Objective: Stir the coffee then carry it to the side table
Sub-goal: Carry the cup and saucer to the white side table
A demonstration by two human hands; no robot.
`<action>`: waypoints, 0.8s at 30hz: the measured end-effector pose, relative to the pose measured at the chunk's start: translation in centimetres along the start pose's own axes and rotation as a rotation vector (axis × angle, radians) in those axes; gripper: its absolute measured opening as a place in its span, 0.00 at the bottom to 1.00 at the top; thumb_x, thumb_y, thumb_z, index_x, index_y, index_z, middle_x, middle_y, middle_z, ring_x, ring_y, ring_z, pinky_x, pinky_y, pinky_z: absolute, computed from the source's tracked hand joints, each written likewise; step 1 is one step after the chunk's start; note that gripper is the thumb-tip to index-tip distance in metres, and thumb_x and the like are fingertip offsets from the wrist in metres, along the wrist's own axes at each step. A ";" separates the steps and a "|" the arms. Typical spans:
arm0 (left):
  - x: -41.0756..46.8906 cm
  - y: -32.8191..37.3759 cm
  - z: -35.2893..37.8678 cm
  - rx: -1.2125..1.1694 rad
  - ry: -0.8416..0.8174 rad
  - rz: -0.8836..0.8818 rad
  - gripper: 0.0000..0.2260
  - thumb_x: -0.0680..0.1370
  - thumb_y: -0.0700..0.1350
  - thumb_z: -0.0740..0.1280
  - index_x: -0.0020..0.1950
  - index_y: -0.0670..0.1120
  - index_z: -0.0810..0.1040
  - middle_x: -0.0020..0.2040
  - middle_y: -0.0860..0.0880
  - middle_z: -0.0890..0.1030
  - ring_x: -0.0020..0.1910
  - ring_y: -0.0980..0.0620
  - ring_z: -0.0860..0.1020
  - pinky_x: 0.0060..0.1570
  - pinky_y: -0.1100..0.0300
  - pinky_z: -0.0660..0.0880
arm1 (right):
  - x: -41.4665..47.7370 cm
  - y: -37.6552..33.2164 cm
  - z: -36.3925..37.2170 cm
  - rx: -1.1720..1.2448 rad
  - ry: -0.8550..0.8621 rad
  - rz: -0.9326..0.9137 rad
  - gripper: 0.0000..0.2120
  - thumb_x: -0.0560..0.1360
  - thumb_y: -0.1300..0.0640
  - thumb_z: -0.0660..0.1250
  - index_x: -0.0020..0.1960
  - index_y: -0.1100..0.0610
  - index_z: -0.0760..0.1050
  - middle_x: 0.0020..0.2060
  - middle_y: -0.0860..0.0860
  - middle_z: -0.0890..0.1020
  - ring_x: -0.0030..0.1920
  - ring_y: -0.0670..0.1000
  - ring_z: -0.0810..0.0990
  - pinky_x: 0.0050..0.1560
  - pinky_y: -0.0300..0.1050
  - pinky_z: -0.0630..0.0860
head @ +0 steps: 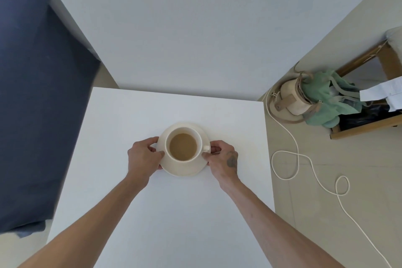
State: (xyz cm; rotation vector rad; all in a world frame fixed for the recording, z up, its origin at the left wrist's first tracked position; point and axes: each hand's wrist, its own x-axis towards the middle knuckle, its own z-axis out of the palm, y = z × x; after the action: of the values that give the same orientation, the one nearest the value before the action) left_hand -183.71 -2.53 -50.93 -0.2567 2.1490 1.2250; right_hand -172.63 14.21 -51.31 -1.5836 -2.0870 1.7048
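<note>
A cream cup of milky coffee stands on a cream saucer in the middle of a white table. The cup's handle points right. My left hand grips the saucer's left rim, thumb on top. My right hand grips the saucer's right rim just below the cup handle. The saucer looks to be resting on or just above the tabletop; I cannot tell which. No spoon is in view.
A white wall stands right behind the table. A dark blue fabric surface lies to the left. On the floor to the right are a white cord, a beige bag, green cloth and a wooden frame.
</note>
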 end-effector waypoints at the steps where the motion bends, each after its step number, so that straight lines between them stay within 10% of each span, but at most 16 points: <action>1: -0.1 0.0 0.1 0.015 0.009 0.002 0.21 0.75 0.29 0.69 0.64 0.46 0.85 0.37 0.45 0.79 0.39 0.43 0.82 0.48 0.50 0.85 | 0.0 0.0 0.0 -0.004 0.003 0.002 0.09 0.69 0.64 0.75 0.48 0.56 0.83 0.39 0.50 0.84 0.44 0.54 0.85 0.49 0.57 0.84; 24: -0.2 1.2 0.0 0.431 0.077 0.121 0.18 0.73 0.36 0.68 0.58 0.52 0.86 0.40 0.42 0.85 0.42 0.37 0.84 0.43 0.46 0.85 | 0.7 0.2 0.5 -0.087 0.046 0.027 0.09 0.68 0.63 0.77 0.44 0.55 0.79 0.40 0.50 0.84 0.44 0.54 0.85 0.47 0.57 0.84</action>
State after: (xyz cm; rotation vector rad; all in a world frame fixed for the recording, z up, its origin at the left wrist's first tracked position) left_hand -184.08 -1.88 -50.03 0.0127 2.4598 0.7930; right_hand -173.14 14.26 -52.02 -1.6648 -2.1557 1.5905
